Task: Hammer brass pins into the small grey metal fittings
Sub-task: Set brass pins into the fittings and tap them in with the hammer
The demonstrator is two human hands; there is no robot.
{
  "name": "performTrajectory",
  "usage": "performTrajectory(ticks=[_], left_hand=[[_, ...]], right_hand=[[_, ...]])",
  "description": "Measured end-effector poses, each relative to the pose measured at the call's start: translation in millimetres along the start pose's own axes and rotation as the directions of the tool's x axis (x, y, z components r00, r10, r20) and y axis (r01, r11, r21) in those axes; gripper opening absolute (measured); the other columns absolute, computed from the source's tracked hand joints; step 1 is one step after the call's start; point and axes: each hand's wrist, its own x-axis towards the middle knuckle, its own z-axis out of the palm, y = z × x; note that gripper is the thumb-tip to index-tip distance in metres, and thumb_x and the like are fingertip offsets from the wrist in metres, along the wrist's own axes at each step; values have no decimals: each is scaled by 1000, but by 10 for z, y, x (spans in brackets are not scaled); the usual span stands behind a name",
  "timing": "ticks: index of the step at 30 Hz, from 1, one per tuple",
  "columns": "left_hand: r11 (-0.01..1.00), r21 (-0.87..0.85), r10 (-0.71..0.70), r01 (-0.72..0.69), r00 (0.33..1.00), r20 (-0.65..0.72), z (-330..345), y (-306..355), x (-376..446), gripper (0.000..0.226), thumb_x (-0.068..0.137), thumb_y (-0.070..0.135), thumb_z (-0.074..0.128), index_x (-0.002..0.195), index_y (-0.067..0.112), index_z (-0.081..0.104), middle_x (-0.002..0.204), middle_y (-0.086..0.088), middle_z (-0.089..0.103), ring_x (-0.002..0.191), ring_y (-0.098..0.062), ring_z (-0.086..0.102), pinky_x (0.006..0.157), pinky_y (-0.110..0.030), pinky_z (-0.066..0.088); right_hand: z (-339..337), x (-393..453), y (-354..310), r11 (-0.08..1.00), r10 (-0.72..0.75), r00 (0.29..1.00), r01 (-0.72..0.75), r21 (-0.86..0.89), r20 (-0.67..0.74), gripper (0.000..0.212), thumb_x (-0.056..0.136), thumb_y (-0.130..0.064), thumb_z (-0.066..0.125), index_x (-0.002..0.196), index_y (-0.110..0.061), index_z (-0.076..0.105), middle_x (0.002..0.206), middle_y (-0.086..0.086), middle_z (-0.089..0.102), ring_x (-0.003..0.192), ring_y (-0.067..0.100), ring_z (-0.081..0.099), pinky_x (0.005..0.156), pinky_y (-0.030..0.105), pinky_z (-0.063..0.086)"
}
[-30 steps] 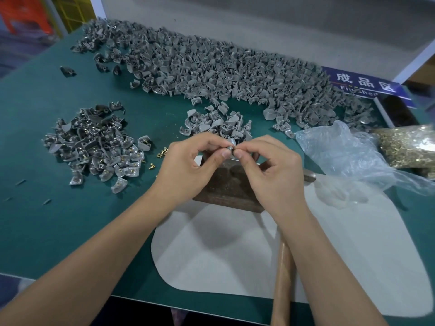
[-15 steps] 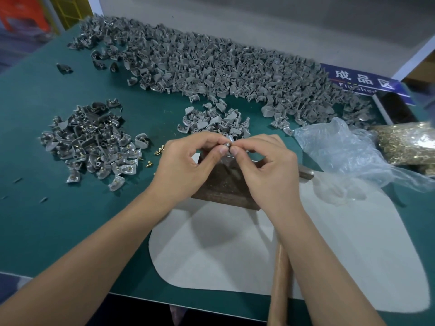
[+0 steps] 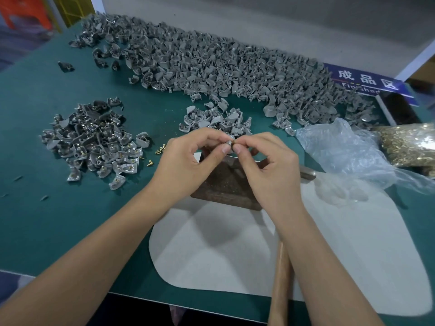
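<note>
Both hands meet above the middle of the green table point(image 3: 35, 118), fingertips together. The left hand point(image 3: 188, 161) has its thumb and forefinger curled in a pinch on a small grey fitting point(image 3: 230, 144), held in the air just above a dark brown block point(image 3: 226, 184). The right hand point(image 3: 268, 168) pinches at the same spot from the other side with thumb and forefinger; what sits between its fingertips is too small to tell, though it touches the fitting. The other fingers of both hands are loosely curled.

The block lies partly on a pale grey mat point(image 3: 353, 255) that covers the near right part of the table. A hammer lies under the right forearm: its wooden handle point(image 3: 280, 278) runs toward the near edge, and its metal head point(image 3: 307, 175) shows just right of the block.

A long heap of grey fittings point(image 3: 223, 67) stretches along the far side of the table. A smaller cluster point(image 3: 216, 118) lies just beyond the hands. To the left, well apart from the hands, sits another pile point(image 3: 91, 140) in which brass shows on many pieces. A few loose brass pins point(image 3: 161, 148) lie on the table between that pile and the left hand.

At the right, a crumpled clear plastic bag point(image 3: 348, 151) rests near the mat, and beside it at the frame edge lies a bag full of brass pins point(image 3: 409, 142). A blue sign point(image 3: 367, 78) with white characters stands at the far right behind the long heap
</note>
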Motion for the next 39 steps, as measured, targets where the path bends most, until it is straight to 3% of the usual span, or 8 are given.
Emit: performTrajectory(ticks=[3, 8, 16, 24, 28, 35, 39], left_hand=[[996, -68, -49, 50, 999, 16, 7, -7, -3, 14, 95, 19, 72, 104, 29, 72, 96, 13, 76, 94, -12, 74, 87, -30, 59], [997, -73, -36, 38, 999, 24, 6, 9, -3, 16, 95, 18, 73, 104, 32, 70, 97, 14, 76, 94, -11, 74, 87, -24, 57], [998, -56, -36, 36, 999, 13, 18, 20, -15, 15, 95, 15, 74, 106, 24, 71, 97, 13, 76, 94, -5, 73, 86, -16, 53], [999, -29, -26, 27, 1000, 10, 19, 27, -10, 17, 94, 15, 74, 105, 28, 70, 97, 15, 75, 93, -4, 73, 85, -13, 52], [999, -32, -24, 25, 1000, 17, 12, 30, -12, 17, 94, 17, 74, 105, 30, 70, 98, 17, 75, 95, -4, 72, 85, -13, 51], [999, -30, -42, 44, 996, 75, -6, 25, -6, 9, 94, 17, 75, 103, 19, 73, 94, 12, 76, 94, -6, 73, 87, -19, 53], [994, 109, 1, -15, 991, 135, -7, 24, -1, 6, 89, 21, 79, 94, 25, 77, 93, 16, 72, 102, -9, 62, 94, -21, 46]], right_hand=[[-9, 0, -14, 1000, -7, 1000, 8, -5, 5, 9, 94, -10, 75, 101, -11, 80, 94, -6, 70, 91, 9, 62, 81, 21, 46], [-23, 13, -30, 1000, -7, 1000, 7, -8, 7, 11, 92, -6, 76, 101, -12, 77, 94, -6, 68, 90, 2, 60, 80, 13, 42], [-19, 14, -27, 1000, 0, 1000, -1, 19, 8, 10, 92, -6, 75, 97, -14, 77, 93, -9, 68, 91, 8, 62, 80, 16, 44], [-24, 9, -29, 1000, 14, 1000, -14, 17, 25, 8, 93, -8, 75, 98, -15, 76, 94, -10, 68, 91, 6, 63, 80, 17, 45], [-22, 6, -26, 1000, 21, 999, -21, 20, 27, 8, 93, -7, 75, 98, -14, 76, 93, -8, 68, 91, 7, 63, 80, 19, 46], [-106, 29, -74, 1000, 6, 1000, -5, -6, 8, 9, 96, -10, 71, 103, -13, 75, 97, -4, 68, 92, 8, 63, 83, 17, 46], [-341, -172, -100, 949, 276, 948, -295, -113, -161, 15, 100, -32, 64, 110, -26, 72, 101, -8, 69, 90, 8, 63, 80, 29, 52]])
